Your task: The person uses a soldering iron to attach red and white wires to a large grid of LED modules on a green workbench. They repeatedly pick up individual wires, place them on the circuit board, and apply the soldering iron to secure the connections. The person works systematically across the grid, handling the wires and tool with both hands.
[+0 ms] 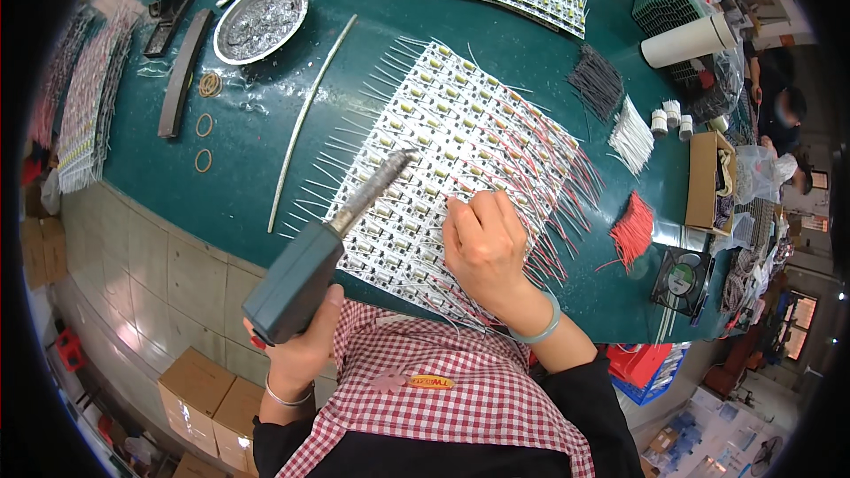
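Note:
My left hand (301, 350) grips the dark green handle of a soldering gun (305, 279). Its long metal barrel points up and right, with the tip over a white panel of small circuit boards (460, 124) lying on the green table (257, 168). My right hand (485, 243) rests on the panel's near right part, fingers pinched together at a red wire near the boards. Many red and white wire leads stick out from the panel's edges. Whether the fingers hold the wire is hard to tell.
A round metal dish of solder dross (259, 21) sits at the back left beside dark tools and rubber bands (204, 159). A thin rod (305, 119) lies diagonally. Bundles of black (597, 80), white (632, 137) and red wires (632, 230), a cardboard box (708, 181) and a small fan (680, 279) lie right.

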{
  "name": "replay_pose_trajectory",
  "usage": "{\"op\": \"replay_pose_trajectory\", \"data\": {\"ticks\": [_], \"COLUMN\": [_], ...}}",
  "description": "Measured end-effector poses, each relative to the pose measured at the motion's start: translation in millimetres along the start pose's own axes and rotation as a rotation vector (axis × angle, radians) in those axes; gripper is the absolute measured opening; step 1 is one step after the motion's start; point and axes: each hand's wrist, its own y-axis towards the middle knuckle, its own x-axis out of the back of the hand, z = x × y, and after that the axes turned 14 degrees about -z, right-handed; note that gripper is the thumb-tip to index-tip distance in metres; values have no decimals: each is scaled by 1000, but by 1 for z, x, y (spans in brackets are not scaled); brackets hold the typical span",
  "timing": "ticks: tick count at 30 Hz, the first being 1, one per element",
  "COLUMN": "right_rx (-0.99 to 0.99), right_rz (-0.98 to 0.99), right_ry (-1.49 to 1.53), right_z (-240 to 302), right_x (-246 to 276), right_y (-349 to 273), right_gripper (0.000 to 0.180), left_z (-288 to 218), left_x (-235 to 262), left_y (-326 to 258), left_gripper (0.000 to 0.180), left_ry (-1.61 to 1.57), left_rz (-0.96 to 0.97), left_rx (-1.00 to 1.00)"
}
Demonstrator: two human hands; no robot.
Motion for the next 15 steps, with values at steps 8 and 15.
{"op": "replay_pose_trajectory", "data": {"ticks": [8, 15], "right_rx": [-25, -27], "right_rz": [-7, -28], "right_ry": [-8, 38], "right_z": [2, -1], "right_x": [-1, 0], "right_y": [-1, 1], "right_gripper": [13, 14], "left_z": [-18, -63], "left_x": [11, -5], "left_y": [44, 116], "left_gripper": [35, 34], "left_ry": [146, -45], "left_rz": [-265, -497], "left_rx": [-430, -543]}}
